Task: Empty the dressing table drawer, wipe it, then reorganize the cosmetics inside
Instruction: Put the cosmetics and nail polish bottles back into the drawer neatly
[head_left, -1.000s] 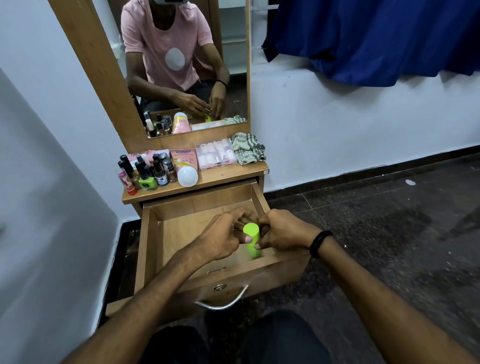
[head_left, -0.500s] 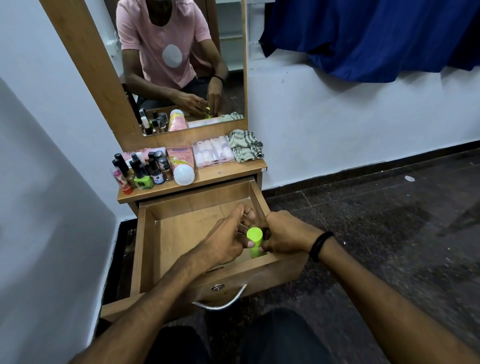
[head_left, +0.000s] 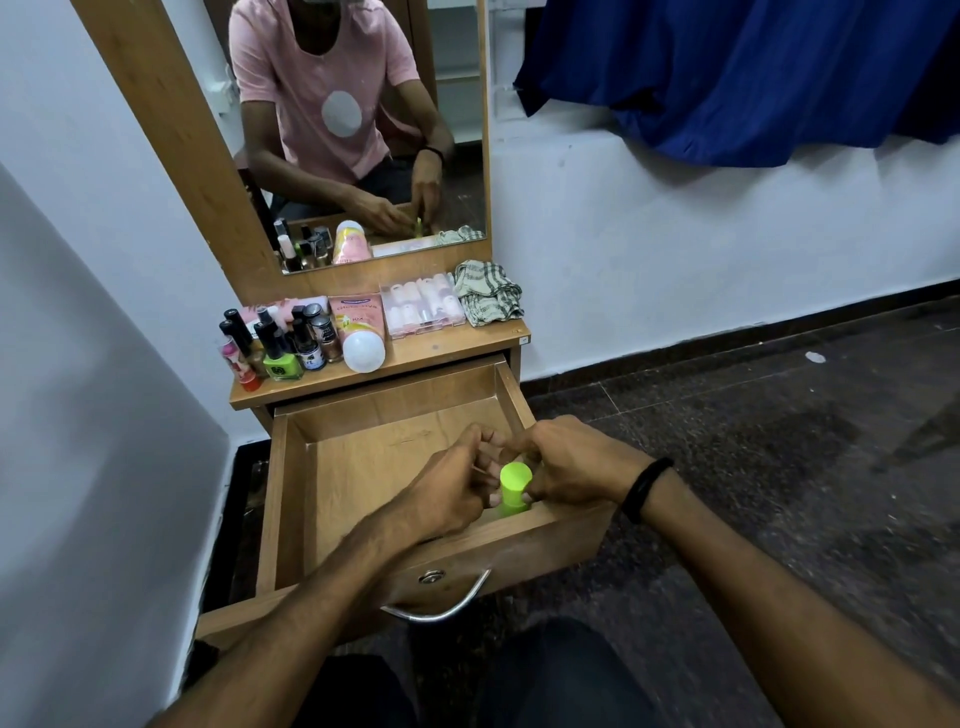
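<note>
Working low in the near right corner of the open drawer (head_left: 291, 499), both hands meet around a small neon-green bottle (head_left: 514, 488). That bottle stands upright on the drawer floor, its flat round cap facing up. Left hand (head_left: 447, 499) curls in from the left, fingertips against the bottle's side; right hand (head_left: 571, 467), with a black band at the wrist, closes in from the right. Each grip looks closed on the bottle, though the lower body is hidden behind the fingers and the drawer front.

My read on handling: it looks light, rigid and smooth-sided, probably plastic, so a firm pinch around the body just under the cap should serve better than lifting by the cap alone, which could twist loose. One hand ought to be enough.

Beyond the hands, the drawer floor shows bare wood. The curved metal handle (head_left: 441, 608) hangs on the drawer front.

Further back, the worktop (head_left: 467, 345) carries the rest: a cluster of nail polish bottles (head_left: 275, 343) at the left, a pink tube (head_left: 358, 332) lying with its white cap forward, a clear compartment case (head_left: 423, 306), and a crumpled checked cloth (head_left: 488, 293) at the right. Those little glass bottles look fragile and tippy, better moved a couple at a time. Behind, the mirror (head_left: 363, 130) reflects it all.
</note>
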